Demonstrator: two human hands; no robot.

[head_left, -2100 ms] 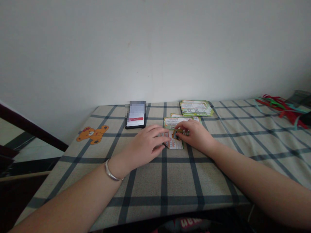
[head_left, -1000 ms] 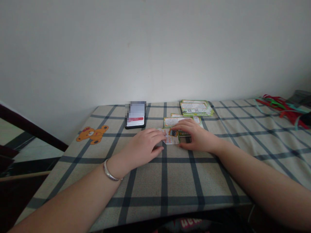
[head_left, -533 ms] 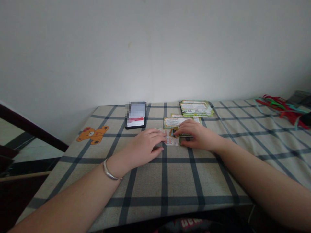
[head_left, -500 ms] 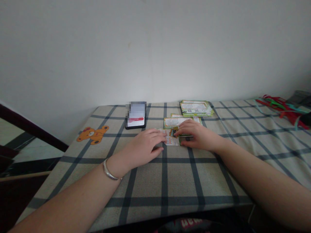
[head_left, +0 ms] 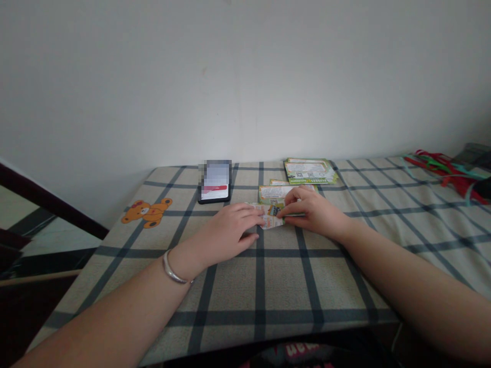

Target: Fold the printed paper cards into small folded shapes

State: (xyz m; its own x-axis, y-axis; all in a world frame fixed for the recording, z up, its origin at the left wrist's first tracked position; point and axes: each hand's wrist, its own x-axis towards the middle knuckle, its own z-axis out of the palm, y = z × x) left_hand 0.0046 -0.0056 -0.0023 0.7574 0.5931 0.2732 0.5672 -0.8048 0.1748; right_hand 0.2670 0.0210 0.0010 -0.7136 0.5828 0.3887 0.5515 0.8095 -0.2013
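My left hand (head_left: 226,232) lies flat on the checked tablecloth (head_left: 268,276), fingers stretched out and pressing the left edge of a small printed card (head_left: 271,221). My right hand (head_left: 312,212) has its fingers curled, pinching the right side of that card and lifting or folding it slightly. Just behind the hands lie two more printed cards (head_left: 273,192). A small stack of green-bordered cards (head_left: 309,170) sits farther back near the wall.
A phone (head_left: 215,182) with a lit screen lies at the back left of the cards. A bear print (head_left: 147,212) marks the cloth at left. Red and green ribbons (head_left: 445,168) lie at the far right. The table's left edge drops to the floor.
My right hand has shifted from laying flat over the card to pinching its right side, and the card sits a little farther back. My left hand has barely moved.
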